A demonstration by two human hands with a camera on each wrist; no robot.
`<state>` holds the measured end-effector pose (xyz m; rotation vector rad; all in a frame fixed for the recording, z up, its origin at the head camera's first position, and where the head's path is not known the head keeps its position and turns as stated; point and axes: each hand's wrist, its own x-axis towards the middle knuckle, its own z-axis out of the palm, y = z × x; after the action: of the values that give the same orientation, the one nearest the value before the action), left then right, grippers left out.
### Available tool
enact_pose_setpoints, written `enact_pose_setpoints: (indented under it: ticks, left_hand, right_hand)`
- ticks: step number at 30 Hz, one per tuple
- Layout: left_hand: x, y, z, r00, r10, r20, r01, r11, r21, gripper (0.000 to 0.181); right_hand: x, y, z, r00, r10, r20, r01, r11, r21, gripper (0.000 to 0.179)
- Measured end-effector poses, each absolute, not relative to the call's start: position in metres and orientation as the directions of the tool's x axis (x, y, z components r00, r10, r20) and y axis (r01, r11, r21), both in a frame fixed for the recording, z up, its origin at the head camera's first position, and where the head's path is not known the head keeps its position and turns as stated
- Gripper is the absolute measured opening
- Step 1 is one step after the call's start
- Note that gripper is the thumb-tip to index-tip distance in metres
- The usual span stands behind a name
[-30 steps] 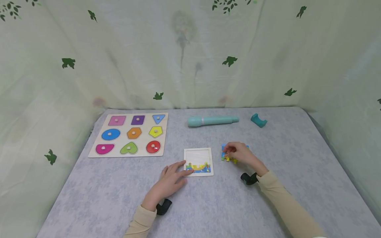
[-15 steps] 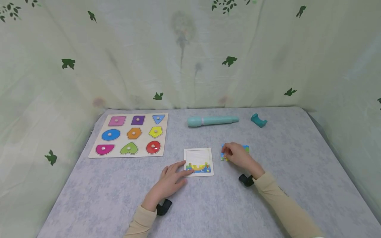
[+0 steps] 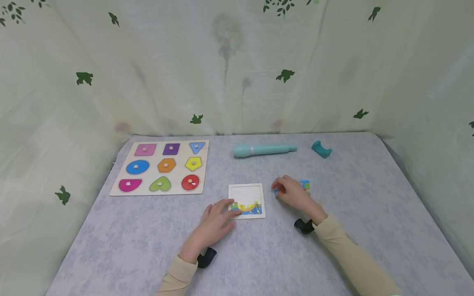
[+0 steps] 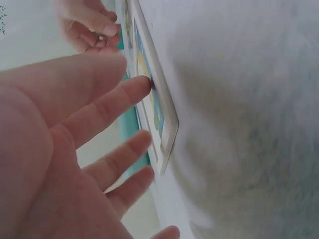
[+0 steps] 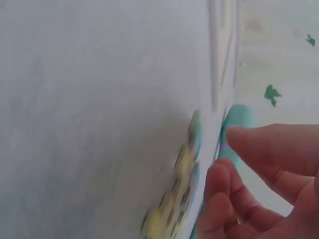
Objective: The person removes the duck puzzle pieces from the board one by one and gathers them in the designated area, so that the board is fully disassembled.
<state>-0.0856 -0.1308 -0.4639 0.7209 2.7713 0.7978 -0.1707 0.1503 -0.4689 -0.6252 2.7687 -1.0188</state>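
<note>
My left hand (image 3: pixel 214 224) lies at the left side of a small white-framed jigsaw tray (image 3: pixel 263 201), fingers spread. In the left wrist view, a fingertip touches the tray (image 4: pixel 172 119) near its edge. Yellow and blue jigsaw pieces (image 3: pixel 249 209) fill the lower part of the tray; its upper part is bare white. To the right, my right hand (image 3: pixel 294 195) hovers with bent fingers over a patch of loose jigsaw pieces (image 3: pixel 305 185). Those pieces (image 5: pixel 184 184) are blurred in the right wrist view, and I cannot tell whether the fingers hold one.
A wooden shape board (image 3: pixel 151 176) with coloured knobbed shapes lies at the back left. Behind the tray is a long teal tube-like object (image 3: pixel 266 150). A curved teal piece (image 3: pixel 321 149) sits further right. A patterned curtain (image 3: pixel 237 90) stands behind the table.
My right hand has shifted slightly left over the loose pieces, uncovering more of them on its right. The left hand stays almost in place at the tray.
</note>
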Motion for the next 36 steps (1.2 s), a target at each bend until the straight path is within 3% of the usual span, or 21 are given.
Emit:
enact_pose_setpoints:
  ticks: [6,13,36]
  left_hand:
    - [-0.085,-0.121,-0.467,-0.817,0.576,-0.005,0.493,0.705,0.51,0.032]
    - [-0.086,-0.115,-0.469,-0.79,0.612,0.018,0.549,0.695,0.464,0.034]
    - [-0.087,-0.11,-0.462,-0.81,0.586,-0.012,0.509,0.713,0.482,0.031]
  right_hand:
    - [-0.161,0.131,-0.468,-0.824,-0.565,0.043,-0.414,0.549,-0.727,0.018]
    - [-0.153,0.113,-0.468,-0.781,-0.623,0.04,-0.452,0.519,-0.726,0.02]
    - [-0.149,0.107,-0.47,-0.768,-0.639,0.039,-0.456,0.503,-0.734,0.026]
